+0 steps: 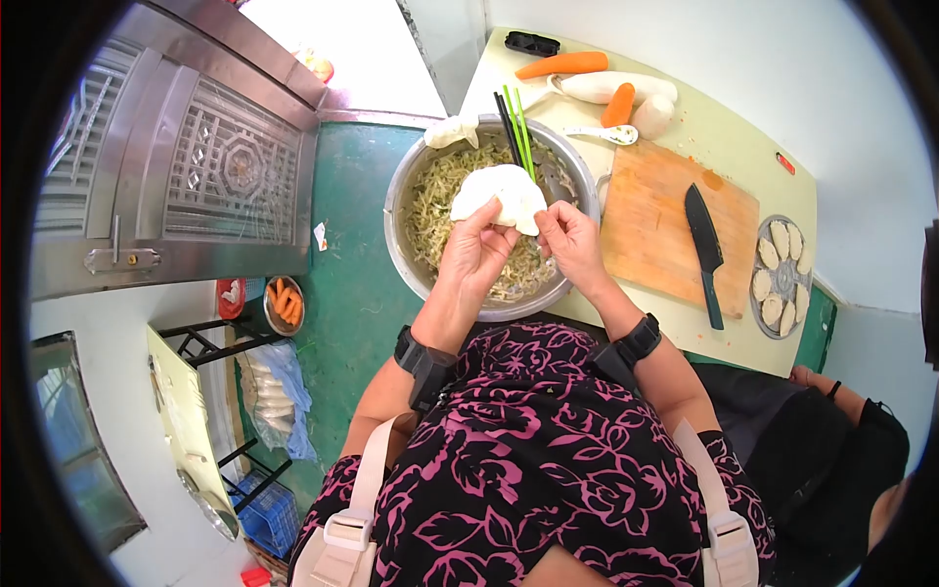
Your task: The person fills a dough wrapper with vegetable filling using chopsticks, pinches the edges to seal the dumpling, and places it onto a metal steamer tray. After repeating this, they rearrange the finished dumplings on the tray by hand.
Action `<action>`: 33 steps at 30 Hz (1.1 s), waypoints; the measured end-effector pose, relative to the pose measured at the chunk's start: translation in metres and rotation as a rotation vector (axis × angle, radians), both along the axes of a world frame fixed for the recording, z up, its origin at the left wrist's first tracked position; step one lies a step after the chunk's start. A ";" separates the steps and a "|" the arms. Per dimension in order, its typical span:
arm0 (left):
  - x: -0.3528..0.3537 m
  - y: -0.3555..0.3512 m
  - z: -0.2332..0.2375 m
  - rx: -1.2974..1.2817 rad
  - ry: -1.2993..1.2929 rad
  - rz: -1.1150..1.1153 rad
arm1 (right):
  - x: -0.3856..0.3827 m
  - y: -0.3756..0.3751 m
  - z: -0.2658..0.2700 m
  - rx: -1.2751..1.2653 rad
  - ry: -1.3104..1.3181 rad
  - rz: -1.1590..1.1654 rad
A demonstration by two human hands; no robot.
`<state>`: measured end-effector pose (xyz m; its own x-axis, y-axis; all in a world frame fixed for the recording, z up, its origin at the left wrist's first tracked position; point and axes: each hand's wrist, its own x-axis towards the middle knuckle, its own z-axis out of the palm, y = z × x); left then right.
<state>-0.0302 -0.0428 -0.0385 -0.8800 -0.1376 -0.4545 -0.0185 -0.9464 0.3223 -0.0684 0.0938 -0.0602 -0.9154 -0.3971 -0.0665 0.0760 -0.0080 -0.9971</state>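
A flat white sheet of dough is held up over a large metal bowl of shredded filling. My left hand grips its lower left edge between thumb and fingers. With a pinch, my right hand holds its lower right corner. Black chopsticks and green chopsticks stand in the bowl behind the dough. Another piece of pale dough lies over the bowl's upper left rim.
Right of the bowl, a black knife lies on a wooden board. Beyond are a white spoon, a carrot and a white radish. A plate of dumplings is at far right, near a seated person.
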 end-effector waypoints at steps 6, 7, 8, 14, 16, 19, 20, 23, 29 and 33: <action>0.002 0.002 0.003 -0.062 0.013 -0.035 | -0.001 0.000 0.001 0.125 0.145 -0.005; 0.002 0.002 0.004 -0.086 0.013 -0.048 | -0.002 0.000 0.001 0.161 0.201 -0.003; 0.002 0.003 0.004 -0.089 0.021 -0.040 | -0.002 0.000 0.001 0.173 0.215 -0.005; 0.001 0.004 0.005 -0.070 0.039 -0.024 | -0.001 -0.001 0.002 0.172 0.273 -0.052; 0.001 0.003 0.002 -0.035 0.047 -0.040 | 0.000 -0.002 0.006 0.163 0.302 -0.077; 0.001 0.005 0.000 -0.090 0.076 -0.085 | 0.002 0.000 0.008 0.228 0.365 -0.096; 0.001 0.006 -0.001 -0.098 0.071 -0.075 | 0.002 0.000 0.008 0.240 0.365 -0.094; 0.000 0.007 -0.001 -0.099 0.039 -0.055 | 0.003 0.003 0.006 0.225 0.333 -0.074; 0.001 0.006 0.008 -0.101 -0.005 -0.056 | -0.001 0.016 0.005 -0.017 -0.061 -0.065; 0.001 0.007 0.004 -0.103 -0.007 -0.109 | -0.003 0.012 -0.006 0.095 0.155 -0.049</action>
